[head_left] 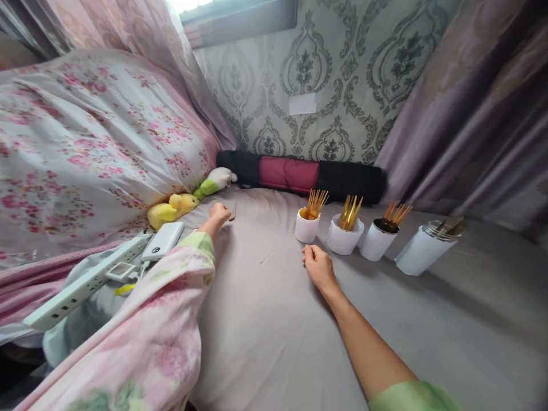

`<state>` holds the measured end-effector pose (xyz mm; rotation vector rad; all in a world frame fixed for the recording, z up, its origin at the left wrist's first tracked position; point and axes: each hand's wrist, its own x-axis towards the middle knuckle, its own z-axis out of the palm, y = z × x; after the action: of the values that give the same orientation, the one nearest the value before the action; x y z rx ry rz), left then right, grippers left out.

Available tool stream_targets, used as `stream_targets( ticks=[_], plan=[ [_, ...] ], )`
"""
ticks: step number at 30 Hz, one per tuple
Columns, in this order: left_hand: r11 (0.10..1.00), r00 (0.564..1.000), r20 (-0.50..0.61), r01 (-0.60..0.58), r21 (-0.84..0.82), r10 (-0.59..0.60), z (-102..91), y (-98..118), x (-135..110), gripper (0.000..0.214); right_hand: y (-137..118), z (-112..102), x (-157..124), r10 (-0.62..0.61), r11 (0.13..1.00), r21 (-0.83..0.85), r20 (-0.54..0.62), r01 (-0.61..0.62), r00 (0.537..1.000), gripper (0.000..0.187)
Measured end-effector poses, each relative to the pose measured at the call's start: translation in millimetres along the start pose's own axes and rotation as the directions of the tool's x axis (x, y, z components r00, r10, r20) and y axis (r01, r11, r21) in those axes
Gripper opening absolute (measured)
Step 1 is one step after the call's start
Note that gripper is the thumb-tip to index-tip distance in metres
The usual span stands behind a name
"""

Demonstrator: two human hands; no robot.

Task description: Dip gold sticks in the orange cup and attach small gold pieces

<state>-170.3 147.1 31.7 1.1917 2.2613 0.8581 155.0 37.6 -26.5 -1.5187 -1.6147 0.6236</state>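
Observation:
My left hand (220,213) is closed over the bed at the far left-centre, and a thin brown stick (233,212) shows at its fingers. Toward the middle my right hand (318,265) has its fingers curled together; whatever may be inside them is hidden. Just beyond the right hand stands a small white cup (306,229) with thin orange-brown sticks (315,201) in it. To its right is a wider white cup (343,240) holding golden sticks (351,212). Farther right, a white cup (375,244) contains brownish sticks (397,212), and a tilted-looking white jar (422,254) holds darker brown pieces (451,225).
A long black and red bag (289,173) lies along the patterned wall. At left are a yellow plush toy (171,210), a white and green plush toy (216,180), a white power bank (163,240) and a power strip (92,279). Grey sheet (257,319) covers the bed.

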Motion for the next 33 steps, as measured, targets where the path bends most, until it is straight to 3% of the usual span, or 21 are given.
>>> stream_targets(
  ticks=[4, 15, 33],
  plan=[
    [0.993, 0.998, -0.044, -0.048, 0.104, 0.053, 2.2, -2, 2, 0.014, 0, 0, 0, -0.004, 1.000, 0.004, 0.005, 0.004, 1.000, 0.037],
    [0.972, 0.993, -0.021, -0.105, 0.211, 0.112, 11.1, -4, 8, 0.020, 0, 1, -1, -0.010, 1.000, 0.000, -0.007, 0.010, 1.000, 0.035],
    [0.927, 0.987, 0.035, -0.161, 0.337, 0.159, 26.1, -17, 26, 0.006, -1, -1, -3, 0.014, 1.000, 0.007, 0.013, -0.014, 1.000, 0.034]
  ],
)
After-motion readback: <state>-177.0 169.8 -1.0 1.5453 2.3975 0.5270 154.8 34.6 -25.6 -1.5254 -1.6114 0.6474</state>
